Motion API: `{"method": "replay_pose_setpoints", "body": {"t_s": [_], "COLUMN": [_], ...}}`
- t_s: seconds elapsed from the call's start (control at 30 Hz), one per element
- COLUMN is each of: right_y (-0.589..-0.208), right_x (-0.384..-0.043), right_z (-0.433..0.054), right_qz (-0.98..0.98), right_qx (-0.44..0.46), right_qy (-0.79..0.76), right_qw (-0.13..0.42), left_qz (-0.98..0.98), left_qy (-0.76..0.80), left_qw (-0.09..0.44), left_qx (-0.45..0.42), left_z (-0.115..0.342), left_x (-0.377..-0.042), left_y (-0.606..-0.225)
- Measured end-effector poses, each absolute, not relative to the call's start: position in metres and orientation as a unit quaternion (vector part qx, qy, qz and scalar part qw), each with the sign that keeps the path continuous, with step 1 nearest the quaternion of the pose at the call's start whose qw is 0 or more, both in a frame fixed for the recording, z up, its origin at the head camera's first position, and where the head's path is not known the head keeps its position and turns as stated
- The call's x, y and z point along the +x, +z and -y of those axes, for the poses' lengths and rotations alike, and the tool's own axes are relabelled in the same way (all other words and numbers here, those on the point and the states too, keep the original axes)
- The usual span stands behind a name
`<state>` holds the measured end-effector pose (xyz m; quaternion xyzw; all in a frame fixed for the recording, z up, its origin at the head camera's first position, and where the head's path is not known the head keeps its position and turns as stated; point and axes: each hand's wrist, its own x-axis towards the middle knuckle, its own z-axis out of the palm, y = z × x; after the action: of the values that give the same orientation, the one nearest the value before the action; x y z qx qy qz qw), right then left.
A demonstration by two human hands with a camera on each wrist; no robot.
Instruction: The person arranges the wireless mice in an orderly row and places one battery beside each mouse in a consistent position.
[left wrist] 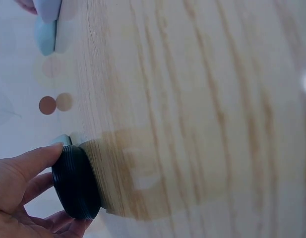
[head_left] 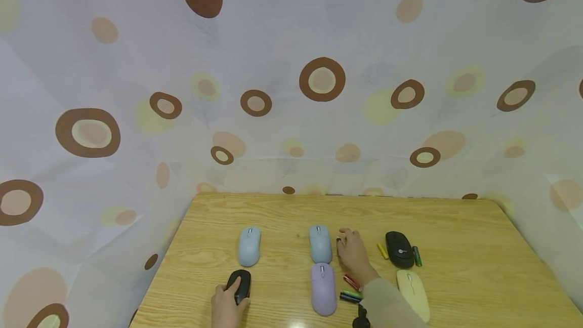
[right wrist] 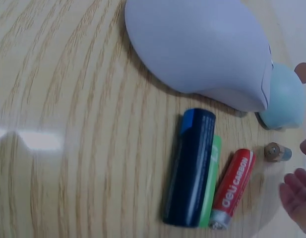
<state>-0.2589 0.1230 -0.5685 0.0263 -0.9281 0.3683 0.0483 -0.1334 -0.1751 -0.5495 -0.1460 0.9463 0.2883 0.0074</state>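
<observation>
My left hand point(head_left: 226, 303) grips a black computer mouse point(head_left: 244, 281) at the table's near left, with thumb and fingers on its sides; the left wrist view shows this black mouse point(left wrist: 77, 182) too. My right hand point(head_left: 352, 252) reaches beside a light blue mouse point(head_left: 321, 245). Close to its fingertips stands a small battery point(right wrist: 277, 152), and a gap shows between them in the right wrist view. Thumb and fingers are apart there, with nothing seen between them. Nearer the right wrist lie a red battery point(right wrist: 234, 186), a green battery point(right wrist: 210, 181) and a dark blue battery point(right wrist: 192, 168).
A purple mouse point(head_left: 323, 290) lies below the middle blue one, and another light blue mouse point(head_left: 249, 247) is at left. Right of my right arm are a yellow battery point(head_left: 382, 251), a black mouse point(head_left: 400, 250), a dark-and-green battery point(head_left: 417, 256) and a cream mouse point(head_left: 414, 292).
</observation>
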Motion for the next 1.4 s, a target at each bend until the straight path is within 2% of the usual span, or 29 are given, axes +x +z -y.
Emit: {"method": "replay_pose_setpoints", "body": {"t_s": [0.17,0.23,0.53,0.77,1.0,1.4], "right_y": [-0.566,-0.566,-0.561,-0.562,-0.565,-0.567], "right_x": [-0.260,-0.260,-0.251,-0.246,-0.244,-0.242], "right_z": [-0.140,-0.148,-0.173,-0.177,-0.176,-0.177], "right_qz": [0.945,0.955,0.982,0.987,0.989,0.983], "right_qx": [0.051,0.043,-0.014,-0.001,0.007,-0.027], "right_qy": [0.296,0.261,0.181,0.159,0.145,0.184], "right_qw": [0.125,0.132,0.046,0.023,0.027,-0.005], "left_qz": [-0.946,-0.945,-0.945,-0.946,-0.945,-0.948], "left_qy": [0.289,0.291,0.292,0.289,0.292,0.289], "left_qw": [0.008,0.008,0.006,0.007,0.009,0.000], "left_qx": [-0.146,-0.147,-0.150,-0.146,-0.146,-0.137], "left_z": [0.175,0.175,0.176,0.175,0.175,0.175], "left_x": [-0.134,-0.134,-0.133,-0.133,-0.133,-0.133], "left_y": [-0.551,-0.551,-0.551,-0.550,-0.549,-0.550]}}
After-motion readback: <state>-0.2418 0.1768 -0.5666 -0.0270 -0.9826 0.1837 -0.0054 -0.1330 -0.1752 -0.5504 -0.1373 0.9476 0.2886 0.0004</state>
